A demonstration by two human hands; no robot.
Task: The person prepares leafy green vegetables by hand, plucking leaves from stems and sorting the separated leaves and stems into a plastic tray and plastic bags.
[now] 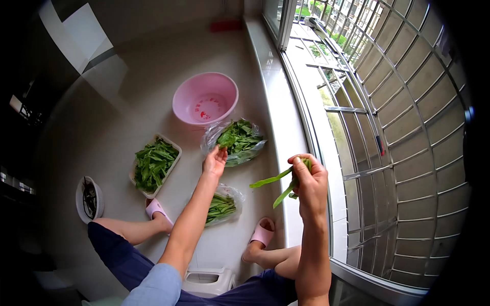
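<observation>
My left hand [216, 161] reaches to the near edge of a clear plastic bag [253, 151] full of leafy greens [242, 137]. Its fingers are curled, their tips at a bright green leaf [224, 141] that they seem to pinch. Raised beside the window ledge, my right hand [310, 178] is closed around a few green stems [273, 180], whose ends stick out to the left and downward. Below my left forearm lies a second clear bag [235, 196] with green stems [219, 208] in it.
A pink basin [184, 104] stands beyond the bags. Left of them, a pale rectangular tray [176, 157] holds more leafy greens [154, 164]. A white basket [100, 196] with dark contents sits farther left. A white stool [209, 283] shows between my legs. The window ledge [278, 109] and metal bars run along the right.
</observation>
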